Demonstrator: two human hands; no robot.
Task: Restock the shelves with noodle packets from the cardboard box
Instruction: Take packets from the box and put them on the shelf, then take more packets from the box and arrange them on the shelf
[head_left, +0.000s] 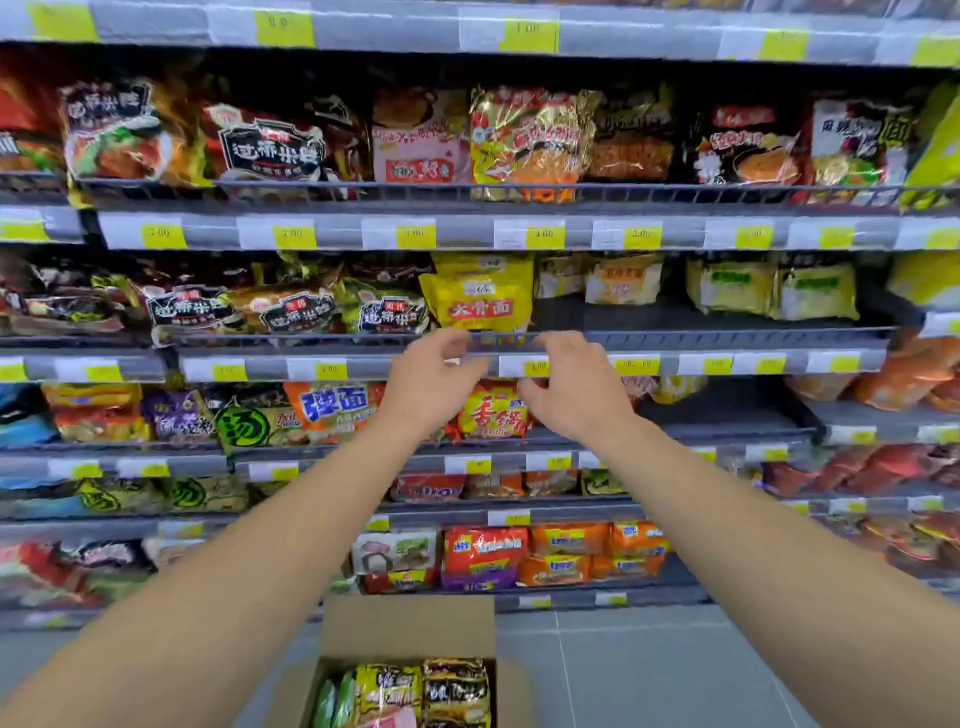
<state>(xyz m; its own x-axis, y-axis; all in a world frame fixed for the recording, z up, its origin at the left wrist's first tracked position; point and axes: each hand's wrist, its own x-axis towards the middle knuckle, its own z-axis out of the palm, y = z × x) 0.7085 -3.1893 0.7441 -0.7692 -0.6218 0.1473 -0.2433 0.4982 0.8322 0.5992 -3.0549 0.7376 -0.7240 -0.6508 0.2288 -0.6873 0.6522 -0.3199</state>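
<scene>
Head view, facing grey metal store shelves stocked with instant-noodle packets. Left hand and right hand raised side by side at the wire front rail of the middle shelf, just below a yellow plastic noodle packet with red lettering standing upright behind that rail. Fingers of both hands loosely curled, fingertips at or close to the rail; nothing held in either hand; actual contact with rail or packet not discernible. White-and-yellow price labels along the shelf edge, partly covered by the hands. Open brown cardboard box on the grey tiled floor at bottom centre, between the forearms, with flaps raised. Inside, green, yellow and dark foil noodle packets standing on edge, packed close together.
</scene>
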